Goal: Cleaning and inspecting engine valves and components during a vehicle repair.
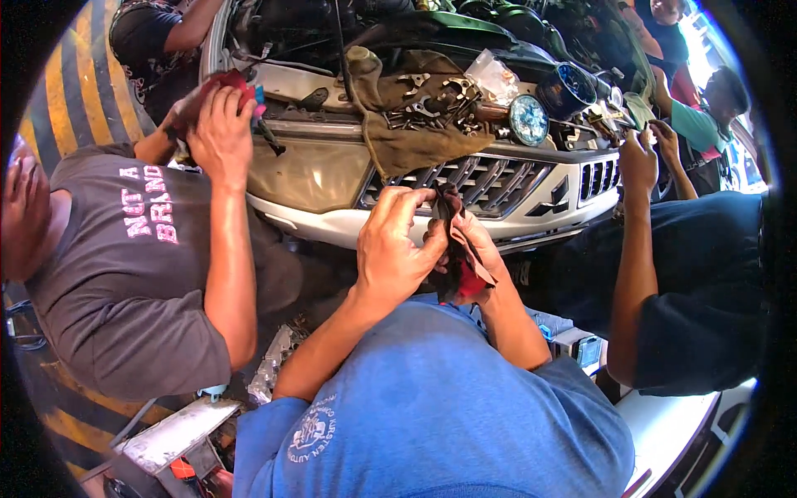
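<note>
Near the middle of the view, in front of the car's grille (448, 189), a crumpled dark cloth (455, 207) with red patches is between my hands. My left hand (397, 245) has its fingers bent and pressed on the cloth's upper and left side. My right hand (477, 241) grips it from the right, its fingers partly hidden behind the folds. Whether anything is wrapped inside the cloth, I cannot tell. A brown cloth (419, 145) spread over the bumper above my hands bears several metal parts, a clear plastic bag (490, 76) and round cans (564, 90).
A co-worker in grey (124, 274) at left handles a red cloth. Another in dark clothing (681, 290) at right has hands raised by the bumper. Other people lean over the open engine bay (448, 25). Metal parts (270, 369) and a white bench (174, 427) lie low at left.
</note>
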A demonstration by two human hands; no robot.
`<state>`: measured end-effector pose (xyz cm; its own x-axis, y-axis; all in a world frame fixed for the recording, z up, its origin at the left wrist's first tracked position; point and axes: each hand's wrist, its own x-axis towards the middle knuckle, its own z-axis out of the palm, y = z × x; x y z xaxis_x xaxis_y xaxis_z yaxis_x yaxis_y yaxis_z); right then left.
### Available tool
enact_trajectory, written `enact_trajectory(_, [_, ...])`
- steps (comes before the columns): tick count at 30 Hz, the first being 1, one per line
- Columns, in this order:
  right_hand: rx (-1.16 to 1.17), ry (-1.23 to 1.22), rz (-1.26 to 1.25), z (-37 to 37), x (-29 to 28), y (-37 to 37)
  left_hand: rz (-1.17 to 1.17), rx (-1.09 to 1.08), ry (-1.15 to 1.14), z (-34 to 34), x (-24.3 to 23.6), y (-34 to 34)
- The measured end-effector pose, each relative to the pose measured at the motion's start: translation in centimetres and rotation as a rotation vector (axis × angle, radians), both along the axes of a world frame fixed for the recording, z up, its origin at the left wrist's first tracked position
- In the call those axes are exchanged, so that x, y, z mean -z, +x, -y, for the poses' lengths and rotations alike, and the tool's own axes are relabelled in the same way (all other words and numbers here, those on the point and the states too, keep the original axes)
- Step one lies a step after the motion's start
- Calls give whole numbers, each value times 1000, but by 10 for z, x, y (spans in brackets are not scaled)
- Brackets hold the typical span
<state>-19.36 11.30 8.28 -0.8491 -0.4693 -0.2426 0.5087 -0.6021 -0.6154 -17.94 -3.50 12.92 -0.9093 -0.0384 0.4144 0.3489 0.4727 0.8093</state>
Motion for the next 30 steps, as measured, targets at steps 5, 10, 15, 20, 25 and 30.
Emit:
enact_trajectory(5, [-155, -143, -125, -4, 0, -10, -70, -87, 103, 0, -8, 3])
enact_trajectory(10, [-107, -195, -90, -1, -4, -10, -106, 26, -7, -2, -11, 9])
enact_trajectory(15, [16, -218, -54, 5, -6, -11, -17, 10, -32, -7, -9, 12])
enact_trajectory(20, [17, -206, -38, -2, -6, -13, 16, -6, -79, -8, -12, 11])
enact_trajectory(25, [49, -18, -40, -15, -11, -16, 30, 6, -192, -11, -17, 6])
enact_trajectory(30, [-121, 224, -217, -32, -30, -20, 98, -11, -162, -15, -16, -11])
